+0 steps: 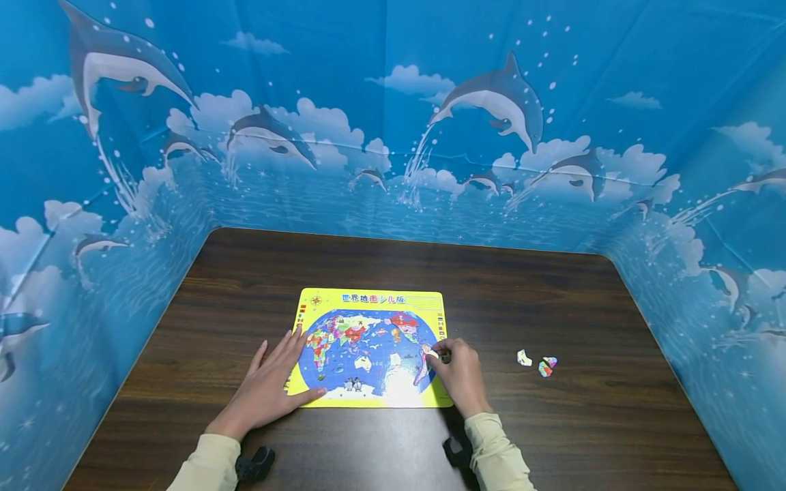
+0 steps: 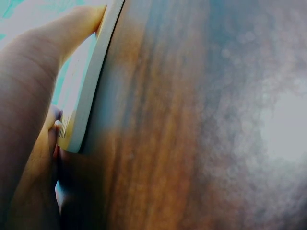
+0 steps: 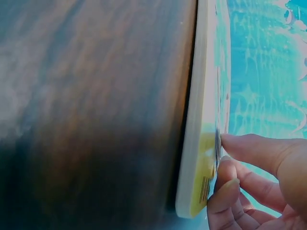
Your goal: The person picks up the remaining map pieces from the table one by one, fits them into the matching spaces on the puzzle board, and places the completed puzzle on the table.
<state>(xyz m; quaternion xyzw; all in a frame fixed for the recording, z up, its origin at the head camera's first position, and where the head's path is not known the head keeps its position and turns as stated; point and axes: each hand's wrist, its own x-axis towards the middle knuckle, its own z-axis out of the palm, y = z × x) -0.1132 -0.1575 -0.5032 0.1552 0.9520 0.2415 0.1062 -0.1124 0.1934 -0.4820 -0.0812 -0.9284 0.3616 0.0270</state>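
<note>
A world map puzzle board (image 1: 374,368) with a yellow border lies flat on the table. My left hand (image 1: 270,382) rests on its left edge with fingers spread and straight, the thumb near the bottom border. At the board's right side my right hand (image 1: 460,377) pinches a small puzzle piece (image 1: 433,354) between thumb and fingers, over the South America part of the map. In the right wrist view the thumb (image 3: 254,148) and fingertips meet at the board's surface, and only a thin edge of the piece shows. The left wrist view shows the left thumb (image 2: 62,33) on the board's edge.
To the right of the board lie a whitish loose puzzle piece (image 1: 524,358) and a small cluster of colourful pieces (image 1: 545,368). The dark wooden table (image 1: 583,436) is bordered at the back and sides by a blue dolphin-print cloth (image 1: 393,198).
</note>
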